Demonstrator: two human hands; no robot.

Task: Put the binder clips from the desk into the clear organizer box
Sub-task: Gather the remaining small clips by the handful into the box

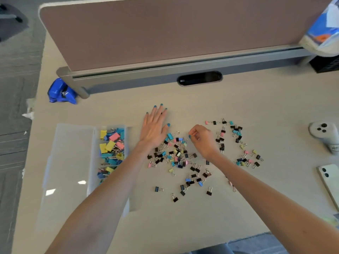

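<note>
Many small binder clips (180,156) in black, teal, pink, yellow and blue lie scattered across the middle of the desk. A second loose group of clips (244,154) lies further right. The clear organizer box (73,162) sits at the left with its lid open flat; one long compartment holds several larger coloured clips (111,147). My left hand (155,128) rests flat and open on the desk at the pile's upper left edge. My right hand (201,139) hovers over the pile with fingers curled and pinched together; whether a clip is between the fingertips is hidden.
A brown partition panel (165,33) on a grey rail closes off the back of the desk. A blue stapler-like object (61,92) lies at the back left. A grey controller (324,136) and a white phone (330,182) lie at the right edge.
</note>
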